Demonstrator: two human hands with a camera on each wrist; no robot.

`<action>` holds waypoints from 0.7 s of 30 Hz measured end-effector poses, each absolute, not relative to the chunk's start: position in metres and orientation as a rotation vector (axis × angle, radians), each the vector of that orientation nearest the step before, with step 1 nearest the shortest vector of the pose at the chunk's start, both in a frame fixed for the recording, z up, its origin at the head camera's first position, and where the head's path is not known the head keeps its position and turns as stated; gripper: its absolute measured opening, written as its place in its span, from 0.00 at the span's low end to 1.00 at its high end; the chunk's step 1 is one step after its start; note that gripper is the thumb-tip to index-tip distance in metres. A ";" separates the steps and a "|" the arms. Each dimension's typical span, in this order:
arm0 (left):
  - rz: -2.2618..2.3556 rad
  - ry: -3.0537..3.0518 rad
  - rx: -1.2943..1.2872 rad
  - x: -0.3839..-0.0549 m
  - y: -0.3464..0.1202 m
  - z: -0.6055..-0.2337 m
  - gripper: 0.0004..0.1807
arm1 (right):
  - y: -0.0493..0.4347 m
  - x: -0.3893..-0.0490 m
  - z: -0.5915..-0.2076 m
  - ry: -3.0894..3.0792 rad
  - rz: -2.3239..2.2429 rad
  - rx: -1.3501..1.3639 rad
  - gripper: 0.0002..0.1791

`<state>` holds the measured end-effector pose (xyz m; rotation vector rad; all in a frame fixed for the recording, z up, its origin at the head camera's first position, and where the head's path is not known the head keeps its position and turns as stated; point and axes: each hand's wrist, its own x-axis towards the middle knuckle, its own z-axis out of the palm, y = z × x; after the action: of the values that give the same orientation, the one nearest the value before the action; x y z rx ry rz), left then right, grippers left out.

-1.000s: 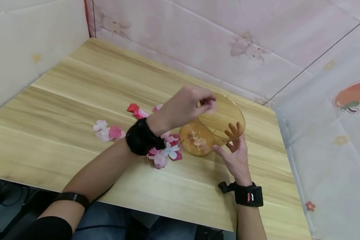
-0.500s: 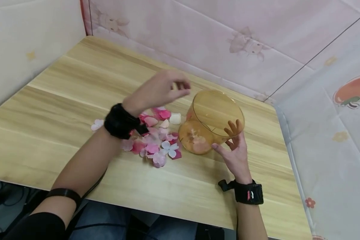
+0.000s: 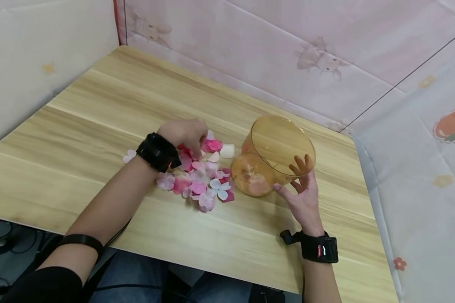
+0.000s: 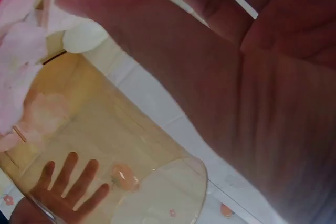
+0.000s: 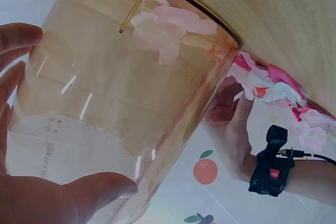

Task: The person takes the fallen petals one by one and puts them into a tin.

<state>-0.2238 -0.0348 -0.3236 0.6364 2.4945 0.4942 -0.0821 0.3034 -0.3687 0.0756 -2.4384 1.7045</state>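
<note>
A clear amber vase stands on the wooden table with pale pink petals inside near its base. My right hand grips it near the rim, the thumb on the near side and the fingers spread round the far wall. To the vase's left, my left hand reaches down into a loose heap of pink, white and red fabric petals. Its thumb lies by the petals in the left wrist view. A gap shows between thumb and fingers in the right wrist view; its fingertips are partly hidden.
A white petal lies between the heap and the vase. One pale flower sits apart at the left, by the left wristband. Printed fabric walls border the table at the back and sides. Cables hang below its front edge.
My left hand has moved from above the vase's mouth back left and down to the petal heap. A larger pale petal now shows inside the vase. My right hand keeps its grip.
</note>
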 end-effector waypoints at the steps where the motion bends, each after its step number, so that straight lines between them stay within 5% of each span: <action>1: 0.484 2.493 0.639 -0.225 -0.033 -0.325 0.10 | 0.303 -0.082 -0.369 -2.437 1.705 0.074 0.62; 9: 0.582 2.474 0.759 -0.230 -0.038 -0.323 0.01 | 0.304 -0.080 -0.366 -2.435 1.698 0.066 0.62; 21: 1.226 2.594 0.935 -0.225 -0.039 -0.280 0.07 | 0.306 -0.077 -0.371 -2.407 1.703 0.052 0.61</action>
<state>-0.2250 -0.0386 -0.2796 0.9348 2.5939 1.2257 -0.0769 0.3058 -0.3712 0.0516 -2.4073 1.7028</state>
